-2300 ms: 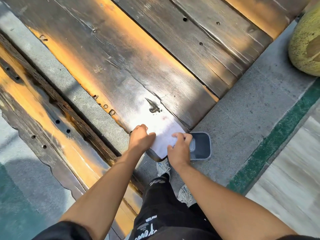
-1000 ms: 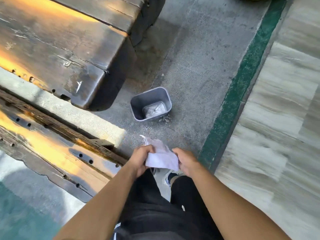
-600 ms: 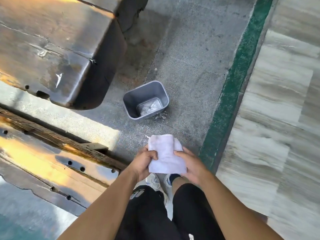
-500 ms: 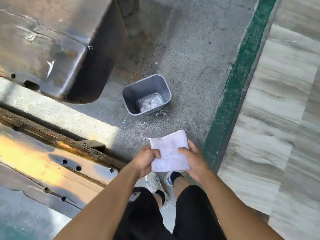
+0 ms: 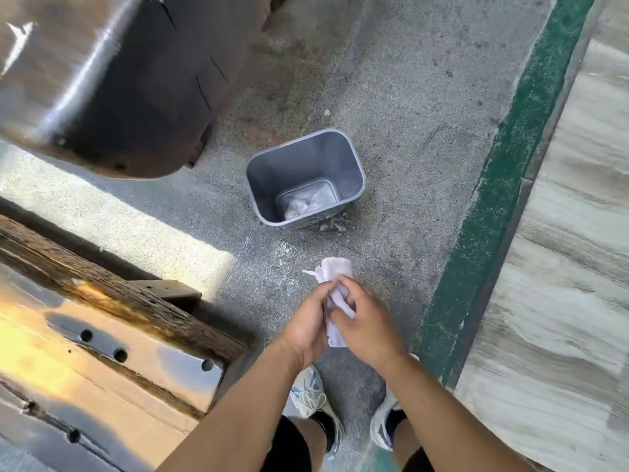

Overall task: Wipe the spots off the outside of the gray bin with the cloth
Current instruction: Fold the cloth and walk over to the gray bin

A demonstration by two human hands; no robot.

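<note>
The small gray bin (image 5: 272, 168) stands upright on the concrete floor, its mouth facing me and a crumpled clear wrapper (image 5: 304, 204) lying inside at the bottom. Dark spots show on its near outer wall. The white cloth (image 5: 335, 269) is bunched up between my left hand (image 5: 308, 323) and my right hand (image 5: 366, 321), both closed around it. My hands hover above the floor, a short way on the near side of the bin and not touching it.
A heavy dark wooden table end (image 5: 112, 80) overhangs at the upper left. A wooden bench (image 5: 102, 335) runs along the left. Small debris (image 5: 335, 224) lies at the bin's near right corner. A green stripe (image 5: 503, 185) borders pale tiles (image 5: 571, 267) on the right. My shoes (image 5: 311, 400) are below.
The cloth came off the tabletop and was held flat, then got crumpled between both hands. The view has swung down to the bin on the floor, which now looks closer.
</note>
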